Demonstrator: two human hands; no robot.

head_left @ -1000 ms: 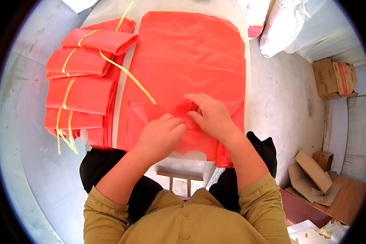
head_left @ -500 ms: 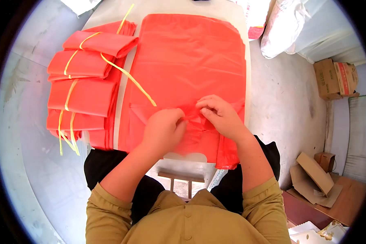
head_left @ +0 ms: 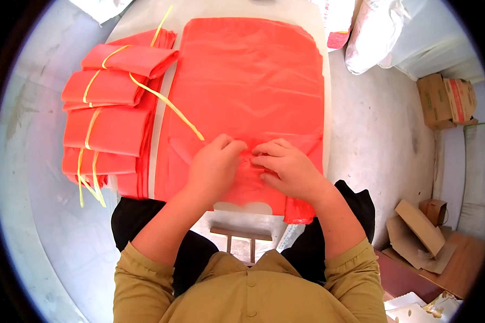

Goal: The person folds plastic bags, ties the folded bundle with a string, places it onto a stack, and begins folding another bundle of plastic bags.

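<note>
A stack of flat red plastic bags (head_left: 248, 81) lies on the table in front of me. At the stack's near end, my left hand (head_left: 213, 167) has its fingers curled together on the top bag's plastic; its fingertips are partly hidden. Just to the right, my right hand (head_left: 291, 169) rests on the same crumpled plastic, its fingers bent but apart and its thumb low. A bunched red plastic edge (head_left: 299, 211) hangs over the table's front edge below my right wrist.
Folded red bag bundles (head_left: 108, 126) tied with yellow straps (head_left: 91, 128) are piled on the left. One loose yellow strap (head_left: 172, 107) reaches over the stack. Cardboard boxes (head_left: 444, 101) stand far right, and an opened carton (head_left: 417, 231) lies lower right.
My right hand has moved left and slightly down, and its fingers have spread from a pinch. The plastic between my hands now lies flatter. My left hand has shifted slightly up.
</note>
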